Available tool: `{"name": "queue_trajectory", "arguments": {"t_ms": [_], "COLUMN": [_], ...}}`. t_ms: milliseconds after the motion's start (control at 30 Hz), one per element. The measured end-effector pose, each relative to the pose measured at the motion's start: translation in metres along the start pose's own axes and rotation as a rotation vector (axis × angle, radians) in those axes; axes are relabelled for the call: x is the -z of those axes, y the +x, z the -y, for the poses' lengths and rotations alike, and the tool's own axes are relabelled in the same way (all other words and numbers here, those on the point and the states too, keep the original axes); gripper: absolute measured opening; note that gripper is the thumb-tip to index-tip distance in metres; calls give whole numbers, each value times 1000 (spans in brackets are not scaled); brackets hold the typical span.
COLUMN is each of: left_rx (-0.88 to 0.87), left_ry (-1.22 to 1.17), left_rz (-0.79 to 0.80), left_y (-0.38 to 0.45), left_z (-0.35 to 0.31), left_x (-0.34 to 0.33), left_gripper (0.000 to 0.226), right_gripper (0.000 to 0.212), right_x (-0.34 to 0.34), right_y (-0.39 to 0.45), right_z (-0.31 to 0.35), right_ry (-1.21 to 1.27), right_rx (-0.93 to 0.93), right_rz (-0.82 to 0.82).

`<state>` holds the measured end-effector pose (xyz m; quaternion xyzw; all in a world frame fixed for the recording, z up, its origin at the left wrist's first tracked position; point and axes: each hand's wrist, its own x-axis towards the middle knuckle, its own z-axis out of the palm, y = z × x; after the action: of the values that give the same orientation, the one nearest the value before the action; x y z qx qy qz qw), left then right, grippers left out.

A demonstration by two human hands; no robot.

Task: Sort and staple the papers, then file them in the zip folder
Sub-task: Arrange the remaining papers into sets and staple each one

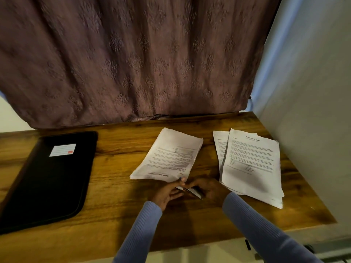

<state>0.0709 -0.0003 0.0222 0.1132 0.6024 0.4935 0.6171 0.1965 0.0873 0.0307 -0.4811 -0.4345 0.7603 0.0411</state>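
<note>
1. Beside the middle paper stack's (167, 156) near corner, a small stapler (194, 192) is gripped by the right hand (207, 190).
2. That corner is touched by straight left fingers (179, 182); the stack's long axis is angled away.

Two paper stacks (167, 154) (250, 164) (sheets uncountable), one zip folder (47, 179), one stapler (194, 192).

You have one wide-angle view, worn on your head, looking forward and steeply down onto the wooden desk (114, 196). It sits close above your hands, which meet low and centre. Beyond them the view faces a curtain (133, 63); to their right, a wall (313, 111). Straight edges bow outward.
</note>
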Motion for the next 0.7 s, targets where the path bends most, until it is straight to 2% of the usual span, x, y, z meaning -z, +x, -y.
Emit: {"name": "queue_trajectory", "arguments": {"t_ms": [67,100,267,400,533,633,700], "left_rx": [-1,2,40,34,-3,-55,-41], "left_ry": [-52,-72,-80,-86,-106,-119,-81], "left_rz": [-23,-34,-67,-85,-90,-65,-37], "left_y": [-3,-4,-5,-5,-6,-7,-9], "left_z": [0,-1,-2,-3,0,4,5], "left_x": [-3,-5,-8,-10,-11,-11,-12], "left_gripper": [14,9,8,9,7,30,36], "right_gripper": [15,17,19,39,29,40,45], "right_x": [1,1,3,2,3,9,14], "right_y": [1,1,4,6,5,6,2], "right_z": [-1,-1,-4,-5,-5,-9,-15], "right_ry": [-4,0,-17,-25,-40,-3,-17], "right_rx": [34,53,57,3,60,154,274], "right_rz": [7,12,14,-24,-11,48,60]}}
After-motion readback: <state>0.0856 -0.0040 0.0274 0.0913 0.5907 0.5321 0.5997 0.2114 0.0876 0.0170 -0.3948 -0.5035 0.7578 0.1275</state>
